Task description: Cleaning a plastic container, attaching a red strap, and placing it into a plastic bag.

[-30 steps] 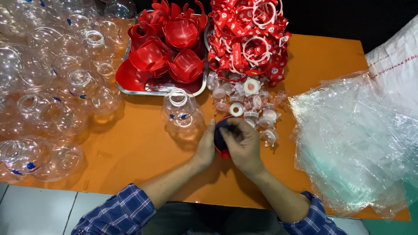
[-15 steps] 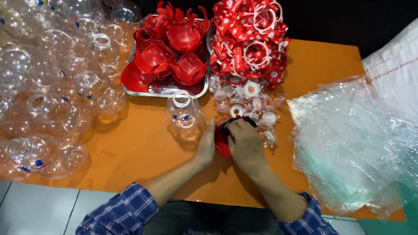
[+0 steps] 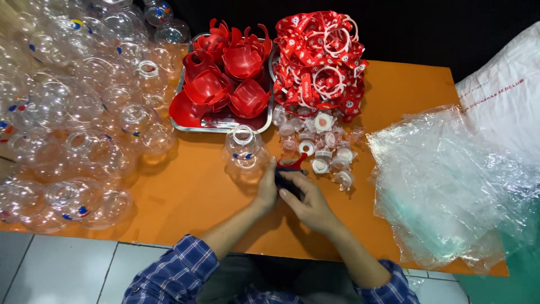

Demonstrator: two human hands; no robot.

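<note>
**Head view: both hands closed on a small red-and-dark part at table centre**

Orange table (image 3: 191, 191) spans the frame. Left side: large heap of clear plastic globes (image 3: 73, 112), some with blue and yellow marks. Right side: pile of clear plastic bags (image 3: 450, 180), a white sack (image 3: 506, 95) behind it. Far edge, centre: mound of red printed straps with white rings (image 3: 320, 62); beside it a metal tray (image 3: 185, 126) stacked with red plastic cups (image 3: 230, 79). Below the straps, a cluster of small white caps (image 3: 323, 152).

One clear globe (image 3: 244, 152) stands apart, just beside the left hand.

Left hand (image 3: 266, 186) and right hand (image 3: 306, 202) meet over the table near its front edge, fingers curled, together gripping a small red-and-dark part (image 3: 289, 169). Mostly covered by the fingers; its shape cannot be told. Plaid sleeves (image 3: 174, 270) at the bottom.
</note>
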